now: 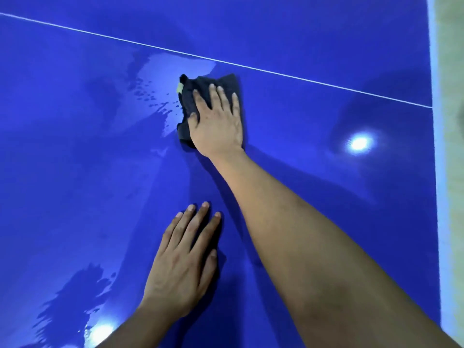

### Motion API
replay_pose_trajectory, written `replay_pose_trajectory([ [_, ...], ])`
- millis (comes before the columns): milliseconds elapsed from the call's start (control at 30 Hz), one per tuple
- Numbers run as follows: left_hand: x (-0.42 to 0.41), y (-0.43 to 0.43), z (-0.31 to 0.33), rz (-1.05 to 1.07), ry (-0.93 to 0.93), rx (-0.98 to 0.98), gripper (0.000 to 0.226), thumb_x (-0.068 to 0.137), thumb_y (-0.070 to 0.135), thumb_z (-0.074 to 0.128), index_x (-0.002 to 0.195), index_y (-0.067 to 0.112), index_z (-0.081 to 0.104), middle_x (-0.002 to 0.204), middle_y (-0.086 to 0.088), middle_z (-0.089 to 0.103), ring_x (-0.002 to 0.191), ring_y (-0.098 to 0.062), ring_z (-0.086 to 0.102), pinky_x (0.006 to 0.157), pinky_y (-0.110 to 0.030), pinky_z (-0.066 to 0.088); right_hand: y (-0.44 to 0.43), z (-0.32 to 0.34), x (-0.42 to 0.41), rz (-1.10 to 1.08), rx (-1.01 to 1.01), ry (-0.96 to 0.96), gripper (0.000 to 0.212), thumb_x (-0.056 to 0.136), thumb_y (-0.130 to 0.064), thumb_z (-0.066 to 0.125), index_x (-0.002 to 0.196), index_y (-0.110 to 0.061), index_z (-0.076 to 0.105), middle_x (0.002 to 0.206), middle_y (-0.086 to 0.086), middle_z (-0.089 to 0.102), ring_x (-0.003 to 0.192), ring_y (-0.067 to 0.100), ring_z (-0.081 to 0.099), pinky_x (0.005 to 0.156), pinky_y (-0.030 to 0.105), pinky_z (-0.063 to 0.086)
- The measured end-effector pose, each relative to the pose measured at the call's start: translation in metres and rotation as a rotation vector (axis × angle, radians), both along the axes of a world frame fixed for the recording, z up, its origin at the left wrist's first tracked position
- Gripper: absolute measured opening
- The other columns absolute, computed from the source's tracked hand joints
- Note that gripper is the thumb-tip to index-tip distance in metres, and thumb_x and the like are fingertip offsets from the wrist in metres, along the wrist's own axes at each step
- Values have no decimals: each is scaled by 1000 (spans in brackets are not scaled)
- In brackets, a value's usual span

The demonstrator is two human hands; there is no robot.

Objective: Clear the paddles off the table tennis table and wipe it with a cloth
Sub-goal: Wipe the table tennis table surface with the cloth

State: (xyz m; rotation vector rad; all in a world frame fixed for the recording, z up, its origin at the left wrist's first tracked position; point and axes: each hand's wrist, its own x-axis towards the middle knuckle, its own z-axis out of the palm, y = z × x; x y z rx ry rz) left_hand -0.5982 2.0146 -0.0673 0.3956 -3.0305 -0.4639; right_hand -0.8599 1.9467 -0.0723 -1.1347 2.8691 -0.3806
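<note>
A: Cloth?
B: Dark cloth point(200, 82) under right hand point(218, 121), fingers spread, pressing it onto the blue table point(75, 172) near the white line point(251, 67). Left hand point(180, 267) rests flat, empty.
A: Progress?
B: No paddles visible; wet streaks point(155, 96) beside the cloth. Wiping is likely midway.

A strip of pale floor point(452, 172) runs down the right edge of the view, cream with a faint green cast, too blurred to show any surface detail. A small grey shape point(462, 114) sits at the very right border, cut off and unidentifiable. Two round glares of reflected light lie on the blue tabletop point(301, 33): one glare point(359, 143) toward the right, a second glare point(101, 331) at the bottom left. A wet film point(153, 96) with scattered droplets shines pale near the middle.
</note>
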Motion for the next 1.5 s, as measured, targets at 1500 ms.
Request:
replay_pose_trajectory([
  [1500, 149, 30, -12, -167, 55, 27, 59, 90, 27, 48, 146, 10, 54, 161, -14, 38, 148, -37, 37, 114, -56, 34, 40, -2, 160, -150, 15, 38, 58, 102, -42, 36, 159, -30, 32, 167, 6, 25, 156, 21, 16, 126, 44, 3],
])
